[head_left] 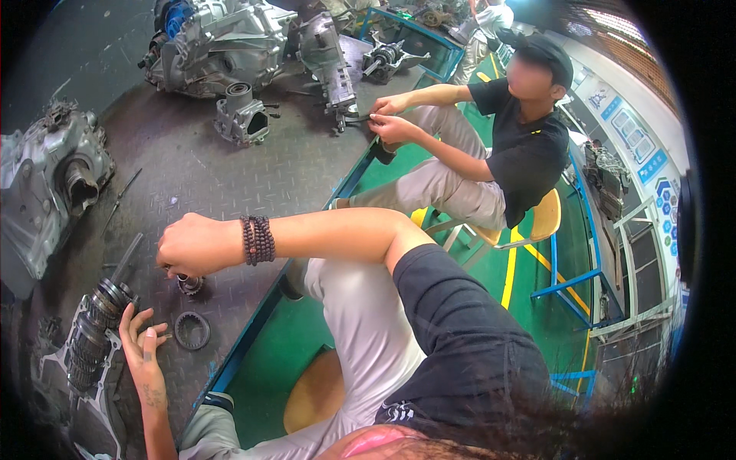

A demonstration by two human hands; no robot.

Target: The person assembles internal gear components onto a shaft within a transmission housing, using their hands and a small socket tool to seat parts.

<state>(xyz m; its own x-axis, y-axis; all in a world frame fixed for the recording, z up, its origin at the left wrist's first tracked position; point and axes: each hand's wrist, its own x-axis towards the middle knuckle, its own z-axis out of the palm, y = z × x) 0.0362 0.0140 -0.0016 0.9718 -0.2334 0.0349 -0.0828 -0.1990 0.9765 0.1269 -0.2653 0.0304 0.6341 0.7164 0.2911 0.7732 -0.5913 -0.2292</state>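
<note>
My right hand (198,245), a dark bead bracelet (258,240) round its wrist, is closed, fingers curled downward. Just below its fingertips a small toothed metal part (189,285) shows; whether the fingers grip it I cannot tell. My left hand (143,337) is open, palm up with fingers apart, beside a gear shaft assembly (90,337) in a metal housing. A thin shaft (128,257) sticks out from the far end of that assembly. A dark toothed ring (192,330) lies flat on the metal tabletop, to the right of my left hand.
A large gearbox casing (222,50) stands at the back, a smaller housing (243,115) before it, another casing (57,180) at left. A thin rod (123,199) lies nearby. Across the blue table edge (253,330), a seated person (521,142) handles a long housing (326,61).
</note>
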